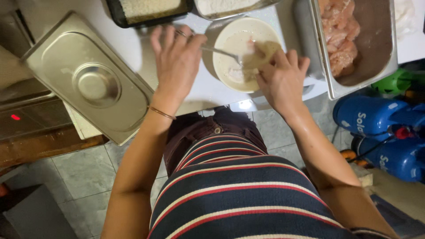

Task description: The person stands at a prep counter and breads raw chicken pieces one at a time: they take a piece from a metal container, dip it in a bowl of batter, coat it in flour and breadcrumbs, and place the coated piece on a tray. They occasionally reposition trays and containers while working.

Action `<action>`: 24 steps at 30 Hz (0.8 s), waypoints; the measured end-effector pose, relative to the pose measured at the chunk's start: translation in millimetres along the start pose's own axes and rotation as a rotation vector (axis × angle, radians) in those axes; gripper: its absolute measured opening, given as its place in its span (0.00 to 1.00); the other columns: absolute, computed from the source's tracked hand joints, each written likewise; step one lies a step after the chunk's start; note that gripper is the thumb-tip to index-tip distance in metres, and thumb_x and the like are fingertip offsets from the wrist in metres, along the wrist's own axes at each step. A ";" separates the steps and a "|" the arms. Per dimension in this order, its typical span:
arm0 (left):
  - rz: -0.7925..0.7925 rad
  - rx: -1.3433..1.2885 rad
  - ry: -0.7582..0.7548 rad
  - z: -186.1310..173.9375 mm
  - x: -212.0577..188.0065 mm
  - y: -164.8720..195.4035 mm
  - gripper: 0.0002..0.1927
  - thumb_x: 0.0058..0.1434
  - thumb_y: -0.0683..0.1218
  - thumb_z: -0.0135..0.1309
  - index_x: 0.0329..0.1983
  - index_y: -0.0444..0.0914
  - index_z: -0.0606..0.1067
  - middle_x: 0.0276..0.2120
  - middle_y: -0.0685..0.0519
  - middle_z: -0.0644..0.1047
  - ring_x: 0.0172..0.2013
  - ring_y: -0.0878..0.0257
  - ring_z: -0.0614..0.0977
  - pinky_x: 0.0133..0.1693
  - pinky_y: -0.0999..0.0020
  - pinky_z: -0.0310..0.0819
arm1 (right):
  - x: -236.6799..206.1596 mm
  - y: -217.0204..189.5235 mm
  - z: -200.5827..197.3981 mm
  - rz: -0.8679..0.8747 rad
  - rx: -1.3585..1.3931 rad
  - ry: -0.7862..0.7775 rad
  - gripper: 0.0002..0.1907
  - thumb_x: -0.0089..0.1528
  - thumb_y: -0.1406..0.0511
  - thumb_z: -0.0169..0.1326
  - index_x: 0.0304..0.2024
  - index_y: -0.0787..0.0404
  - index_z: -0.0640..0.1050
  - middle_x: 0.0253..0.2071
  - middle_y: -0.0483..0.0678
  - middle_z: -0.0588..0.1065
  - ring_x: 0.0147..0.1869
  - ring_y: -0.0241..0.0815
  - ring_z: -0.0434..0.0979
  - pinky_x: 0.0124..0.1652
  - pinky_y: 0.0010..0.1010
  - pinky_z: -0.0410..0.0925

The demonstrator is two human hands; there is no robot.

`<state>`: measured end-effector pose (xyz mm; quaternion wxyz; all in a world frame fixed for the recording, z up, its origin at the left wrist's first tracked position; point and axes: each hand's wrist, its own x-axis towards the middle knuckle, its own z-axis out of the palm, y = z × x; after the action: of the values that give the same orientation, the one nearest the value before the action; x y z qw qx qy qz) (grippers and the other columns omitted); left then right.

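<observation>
While a pale, batter-coated chicken piece [261, 52] is pinched over the round white bowl [230, 71] by the right hand [280, 79], a metal fork [220, 52] is gripped by the left hand [177, 62].

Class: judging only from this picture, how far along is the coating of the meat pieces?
Done: nothing coated is visible. In hand: the right hand lowers one flat piece into the white bowl of pale batter, while the left hand holds a fork there. Left: several raw pieces wait in the metal tray; the crumb tray looks untouched.
</observation>
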<state>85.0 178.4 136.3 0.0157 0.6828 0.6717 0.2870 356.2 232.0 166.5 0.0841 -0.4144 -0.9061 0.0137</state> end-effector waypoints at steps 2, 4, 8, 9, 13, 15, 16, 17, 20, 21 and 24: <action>0.009 0.037 0.041 2.7 1.0 -4.9 0.16 0.66 0.41 0.62 0.57 0.41 0.79 0.49 0.50 0.73 0.56 0.51 0.71 0.65 0.45 0.51 | 4.3 0.7 8.0 -0.002 -0.040 -0.011 0.08 0.58 0.60 0.67 0.39 0.52 0.85 0.46 0.46 0.72 0.54 0.50 0.67 0.52 0.47 0.56; -0.016 0.051 0.085 4.4 2.9 -6.1 0.17 0.64 0.38 0.60 0.57 0.39 0.77 0.51 0.48 0.72 0.55 0.50 0.70 0.65 0.46 0.52 | 9.9 -0.8 14.4 -0.028 0.028 0.006 0.10 0.57 0.61 0.67 0.40 0.54 0.84 0.51 0.44 0.74 0.57 0.49 0.68 0.53 0.46 0.55; -0.044 0.071 0.153 4.3 9.8 -3.5 0.21 0.62 0.37 0.60 0.59 0.39 0.76 0.51 0.49 0.71 0.56 0.49 0.70 0.65 0.47 0.52 | 19.1 -0.8 19.8 -0.057 0.173 -0.072 0.09 0.53 0.59 0.68 0.35 0.52 0.85 0.55 0.42 0.77 0.57 0.48 0.69 0.52 0.48 0.55; -0.058 0.047 0.142 3.6 11.3 -2.5 0.21 0.62 0.38 0.60 0.59 0.39 0.76 0.51 0.49 0.71 0.56 0.49 0.70 0.65 0.47 0.52 | 19.8 -1.1 20.2 -0.059 0.142 -0.071 0.09 0.54 0.60 0.68 0.35 0.53 0.85 0.56 0.42 0.77 0.58 0.48 0.69 0.52 0.47 0.55; -0.079 -0.007 0.124 0.4 13.9 0.9 0.21 0.62 0.39 0.61 0.60 0.40 0.76 0.53 0.49 0.72 0.57 0.49 0.70 0.66 0.46 0.51 | 20.3 1.2 18.2 -0.106 0.124 -0.065 0.09 0.55 0.60 0.67 0.37 0.53 0.84 0.57 0.44 0.77 0.60 0.48 0.70 0.53 0.46 0.55; -0.084 -0.021 0.106 -1.7 12.9 2.7 0.23 0.62 0.40 0.62 0.62 0.41 0.75 0.54 0.49 0.71 0.58 0.49 0.70 0.67 0.45 0.50 | 20.2 4.9 12.6 -0.101 0.130 -0.088 0.09 0.56 0.59 0.68 0.37 0.52 0.85 0.52 0.46 0.77 0.58 0.49 0.71 0.52 0.47 0.55; -0.094 -0.032 0.090 -2.9 12.0 4.1 0.25 0.62 0.40 0.62 0.64 0.40 0.74 0.55 0.49 0.71 0.58 0.50 0.70 0.67 0.44 0.49 | 20.1 8.2 7.8 -0.080 0.114 -0.110 0.10 0.56 0.58 0.68 0.38 0.52 0.85 0.49 0.46 0.76 0.55 0.50 0.71 0.51 0.48 0.55; -0.103 -0.041 0.077 -4.4 11.5 5.2 0.27 0.61 0.39 0.62 0.65 0.40 0.73 0.56 0.49 0.70 0.59 0.50 0.70 0.68 0.43 0.48 | 21.3 12.1 2.0 -0.060 0.096 -0.131 0.10 0.57 0.58 0.68 0.39 0.51 0.86 0.45 0.47 0.76 0.53 0.51 0.72 0.50 0.49 0.55; -0.125 -0.063 0.055 -11.1 9.3 10.1 0.32 0.60 0.40 0.63 0.69 0.41 0.71 0.60 0.51 0.69 0.61 0.50 0.69 0.70 0.42 0.44 | 21.7 24.2 -22.8 -0.075 0.037 -0.136 0.08 0.57 0.58 0.67 0.37 0.50 0.85 0.41 0.45 0.74 0.53 0.49 0.73 0.51 0.48 0.56; -0.123 -0.048 0.064 -14.6 8.0 11.5 0.33 0.60 0.40 0.64 0.70 0.41 0.70 0.61 0.50 0.68 0.62 0.50 0.68 0.70 0.41 0.43 | 20.6 27.0 -32.5 -0.082 0.038 -0.150 0.07 0.59 0.58 0.67 0.36 0.51 0.85 0.41 0.44 0.75 0.54 0.48 0.73 0.53 0.47 0.56; -0.130 -0.019 0.103 -29.9 -0.6 11.4 0.33 0.62 0.43 0.66 0.70 0.41 0.70 0.64 0.50 0.67 0.65 0.49 0.67 0.70 0.40 0.41 | 22.2 30.8 -59.3 -0.094 0.028 -0.176 0.07 0.61 0.58 0.66 0.34 0.51 0.84 0.41 0.42 0.75 0.54 0.46 0.73 0.55 0.46 0.56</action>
<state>83.0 165.9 165.7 0.0064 0.6220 0.7117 0.3265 374.7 266.3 225.1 0.0106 -0.3673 -0.9282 0.0587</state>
